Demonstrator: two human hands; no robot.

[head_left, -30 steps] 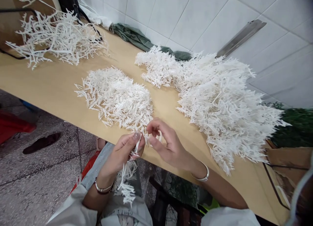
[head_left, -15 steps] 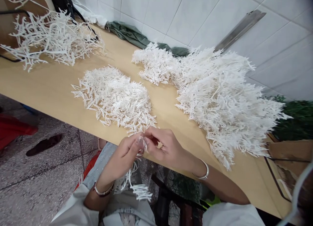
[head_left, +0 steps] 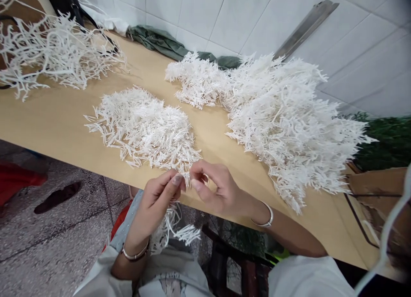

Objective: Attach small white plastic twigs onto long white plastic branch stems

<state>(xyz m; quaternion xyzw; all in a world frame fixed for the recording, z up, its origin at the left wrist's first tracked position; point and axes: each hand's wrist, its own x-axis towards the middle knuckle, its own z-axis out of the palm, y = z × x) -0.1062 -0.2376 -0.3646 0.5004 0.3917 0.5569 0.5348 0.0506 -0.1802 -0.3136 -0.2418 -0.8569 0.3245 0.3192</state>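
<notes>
Near the table's front edge, my left hand (head_left: 157, 200) is closed, thumb against curled fingers, with white strands hanging below it. Those strands form a white branched bunch (head_left: 186, 234) over my lap. Just right of it, my right hand (head_left: 218, 188) is curled with thumb and index finger close together; whatever lies between them is too small to make out. A small gap separates the two hands. Behind them lies a heap of short white pieces (head_left: 147, 128). A larger heap of feathery white sprigs (head_left: 289, 121) spreads to the right.
A tangle of white branched stems (head_left: 61, 53) lies at the back left of the table (head_left: 41, 117). Green cloth (head_left: 157, 40) runs along the tiled wall, where a metal strip (head_left: 305, 29) leans. Green foliage (head_left: 388, 138) and a cardboard box (head_left: 379, 185) are at right.
My hands have moved apart slightly, where before their fingertips met over thin white strands. The camera view has shifted a little.
</notes>
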